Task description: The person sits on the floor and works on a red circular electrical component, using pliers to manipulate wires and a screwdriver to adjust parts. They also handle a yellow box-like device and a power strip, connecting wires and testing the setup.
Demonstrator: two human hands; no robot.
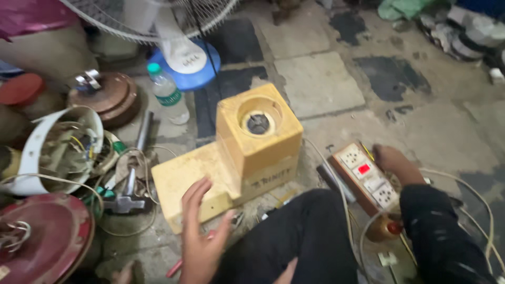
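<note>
A yellow mixer-grinder base (247, 152) sits on the stone floor in front of me, its round drive socket (258, 122) facing up. My left hand (201, 234) hovers open at its low front left part, fingers spread, holding nothing. My right hand (392, 164), in a black sleeve, rests against the far side of a wooden switch-and-socket board (366, 176) with a lit red indicator. White cables (344, 205) run from the board toward the mixer base. My knee in black trousers (305, 236) lies between the two hands.
A hammer (126, 197) and loose wires lie to the left of the mixer base. A white casing full of wiring (39, 152), maroon round covers (42, 236), a plastic water bottle (168, 94) and a pedestal fan on a blue base (181, 58) stand behind and left.
</note>
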